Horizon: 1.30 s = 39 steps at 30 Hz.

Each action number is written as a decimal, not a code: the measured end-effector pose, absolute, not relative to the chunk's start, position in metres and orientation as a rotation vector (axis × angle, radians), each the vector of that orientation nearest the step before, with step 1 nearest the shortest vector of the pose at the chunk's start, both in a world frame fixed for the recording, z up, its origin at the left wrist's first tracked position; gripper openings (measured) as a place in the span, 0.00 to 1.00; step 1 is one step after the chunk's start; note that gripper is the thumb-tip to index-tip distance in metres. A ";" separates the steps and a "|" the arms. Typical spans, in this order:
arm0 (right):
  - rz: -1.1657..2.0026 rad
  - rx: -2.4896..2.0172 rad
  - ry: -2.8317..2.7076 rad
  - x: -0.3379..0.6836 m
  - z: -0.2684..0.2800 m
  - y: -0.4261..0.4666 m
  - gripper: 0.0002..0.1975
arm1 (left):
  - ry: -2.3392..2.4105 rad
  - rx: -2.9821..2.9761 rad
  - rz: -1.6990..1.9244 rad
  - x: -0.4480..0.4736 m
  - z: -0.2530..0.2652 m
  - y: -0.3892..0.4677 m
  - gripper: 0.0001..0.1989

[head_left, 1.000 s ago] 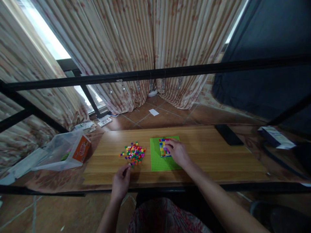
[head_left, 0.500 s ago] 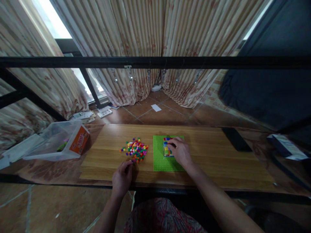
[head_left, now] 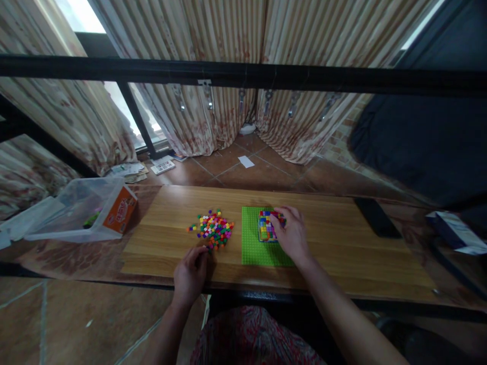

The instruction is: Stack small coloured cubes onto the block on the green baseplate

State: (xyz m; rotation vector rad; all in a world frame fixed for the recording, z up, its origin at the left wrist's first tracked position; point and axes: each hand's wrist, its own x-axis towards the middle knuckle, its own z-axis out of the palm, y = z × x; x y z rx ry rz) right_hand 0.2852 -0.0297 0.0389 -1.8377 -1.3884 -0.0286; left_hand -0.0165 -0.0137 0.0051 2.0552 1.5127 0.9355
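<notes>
A green studded baseplate point(head_left: 251, 248) lies on the wooden board. On it stands a square, multicoloured block of small bricks point(head_left: 266, 230). My right hand point(head_left: 292, 235) is over the block's right side, thumb and fingers drawn together at its top; whatever they may hold is hidden. To the left, a loose pile of tiny coloured bricks point(head_left: 216, 228) is spread on the board. My left hand point(head_left: 190, 274) rests at the pile's near edge, its thumb and forefinger pinched beside a few bricks. I cannot make out whether one is between them.
A clear plastic box point(head_left: 76, 218) with an orange label stands at the left. A black phone-like slab point(head_left: 376, 218) lies on the right of the wooden board point(head_left: 335, 253). Beyond the board runs a black metal rail point(head_left: 228, 73) in front of striped curtains point(head_left: 213, 40).
My right hand has shifted right across the block, showing more of its coloured top. My left hand stays by the pile. The camera view has tilted slightly.
</notes>
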 end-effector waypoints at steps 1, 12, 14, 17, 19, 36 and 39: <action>-0.025 -1.852 -1.386 0.285 0.037 -0.028 0.17 | 1.516 2.053 0.933 -0.016 0.006 -0.014 0.11; 0.160 -1.828 -1.258 0.284 0.026 -0.021 0.14 | 1.549 2.011 0.917 -0.015 0.004 -0.014 0.11; 0.182 -1.835 -1.239 0.284 0.027 -0.020 0.14 | 1.564 2.009 0.906 -0.015 0.003 -0.013 0.11; 0.191 -1.828 -1.224 0.284 0.026 -0.020 0.14 | 1.565 2.012 0.891 -0.015 0.004 -0.013 0.11; 0.189 -1.815 -1.223 0.284 0.026 -0.020 0.14 | 1.563 2.014 0.893 -0.015 0.004 -0.013 0.11; 0.222 -1.780 -1.193 0.285 0.020 -0.019 0.16 | 1.565 2.024 0.885 -0.015 0.004 -0.014 0.12; 0.212 -1.786 -1.188 0.285 0.018 -0.017 0.16 | 1.575 2.013 0.880 -0.015 0.003 -0.013 0.12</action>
